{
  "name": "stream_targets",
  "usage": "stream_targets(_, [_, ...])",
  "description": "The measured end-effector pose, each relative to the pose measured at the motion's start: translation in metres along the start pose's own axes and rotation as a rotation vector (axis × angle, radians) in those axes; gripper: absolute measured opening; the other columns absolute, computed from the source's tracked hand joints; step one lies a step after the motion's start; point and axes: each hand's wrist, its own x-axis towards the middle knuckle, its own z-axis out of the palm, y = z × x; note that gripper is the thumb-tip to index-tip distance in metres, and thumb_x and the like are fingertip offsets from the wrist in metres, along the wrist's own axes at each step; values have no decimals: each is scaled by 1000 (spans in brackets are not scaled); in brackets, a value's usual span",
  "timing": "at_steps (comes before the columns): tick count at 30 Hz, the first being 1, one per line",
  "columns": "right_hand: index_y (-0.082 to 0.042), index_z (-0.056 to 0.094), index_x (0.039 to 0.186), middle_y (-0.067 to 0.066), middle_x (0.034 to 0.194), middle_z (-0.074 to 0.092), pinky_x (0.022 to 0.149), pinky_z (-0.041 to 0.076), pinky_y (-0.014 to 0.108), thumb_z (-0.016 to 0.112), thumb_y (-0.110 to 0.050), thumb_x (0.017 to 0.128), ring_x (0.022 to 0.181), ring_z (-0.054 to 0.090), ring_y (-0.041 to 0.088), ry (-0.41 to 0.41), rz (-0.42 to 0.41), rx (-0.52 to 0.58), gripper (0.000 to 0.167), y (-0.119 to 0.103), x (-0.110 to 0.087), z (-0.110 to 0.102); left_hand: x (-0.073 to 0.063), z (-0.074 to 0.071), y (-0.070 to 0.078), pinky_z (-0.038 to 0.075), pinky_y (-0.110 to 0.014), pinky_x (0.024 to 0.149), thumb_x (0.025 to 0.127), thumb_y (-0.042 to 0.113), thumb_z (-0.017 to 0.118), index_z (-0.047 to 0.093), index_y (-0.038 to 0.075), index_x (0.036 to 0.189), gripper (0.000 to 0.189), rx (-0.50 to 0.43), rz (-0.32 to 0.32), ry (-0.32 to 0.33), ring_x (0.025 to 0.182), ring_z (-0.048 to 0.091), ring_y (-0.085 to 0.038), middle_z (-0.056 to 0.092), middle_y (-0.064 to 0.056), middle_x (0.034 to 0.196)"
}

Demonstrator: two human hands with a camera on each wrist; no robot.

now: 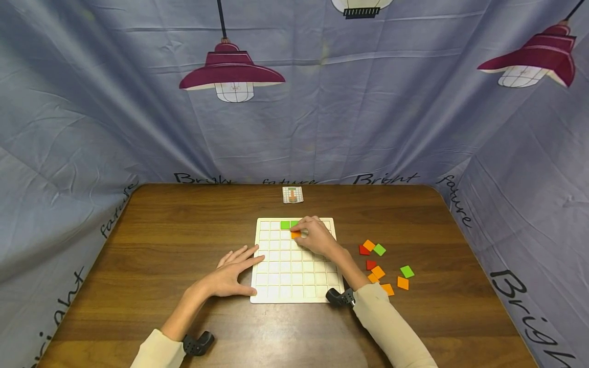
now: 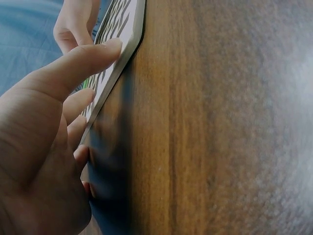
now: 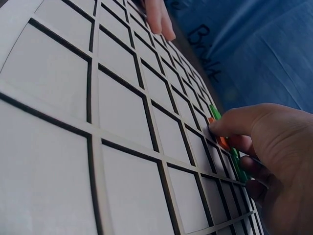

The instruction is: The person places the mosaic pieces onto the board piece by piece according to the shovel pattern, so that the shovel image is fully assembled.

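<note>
A white board with a raised grid lies on the table, its squares edged by thin ridges. Green square tiles sit in its far row. My right hand reaches over the board and pinches an orange square tile just below the green ones. In the right wrist view the thumb lies against that orange tile, green pieces right behind it. With fingers spread, my left hand rests along the board's left edge; the left wrist view shows its thumb on the rim.
Loose orange, green and red tiles lie scattered on the wooden table, right of the board. A small printed card with a grid picture lies near the table's far edge. Blue-grey cloth hangs behind and at the sides.
</note>
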Motion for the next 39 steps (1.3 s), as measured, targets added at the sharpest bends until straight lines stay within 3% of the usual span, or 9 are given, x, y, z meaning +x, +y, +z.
stream_targets(8, [-13,77,116,1,117,65,89,43,41,76,-11,86,106,50,23,14,-12,7,30,0,-1,-2,2,1,-1,5,-68,112,82,41,78,43,13,153,84,12,-6,3,149,11,-40,21,-10,164])
stream_targets(16, [-11,76,114,2,115,65,89,44,44,73,-12,89,107,49,23,81,-4,102,25,6,-16,-16,2,1,-1,5,-68,111,82,40,79,43,13,153,84,18,2,5,149,12,-41,21,-12,164])
stream_targets(20, [-7,76,114,5,114,66,89,44,47,74,-11,89,108,50,27,130,-3,122,25,15,-29,-29,2,1,-2,6,-69,111,82,40,79,43,13,153,84,23,3,7,149,12,-41,21,-12,164])
stream_targets(26, [-5,74,116,12,119,66,94,45,54,76,-10,88,113,52,35,206,14,48,28,29,-53,-51,1,1,-2,7,-70,110,82,41,79,43,12,153,84,23,0,8,148,12,-41,22,-12,163])
stream_targets(39, [-4,72,121,18,125,63,99,33,63,76,-11,89,117,49,42,269,159,1,33,73,-112,-84,1,2,-2,6,-70,111,83,42,79,43,13,153,84,20,2,3,148,12,-41,22,-12,163])
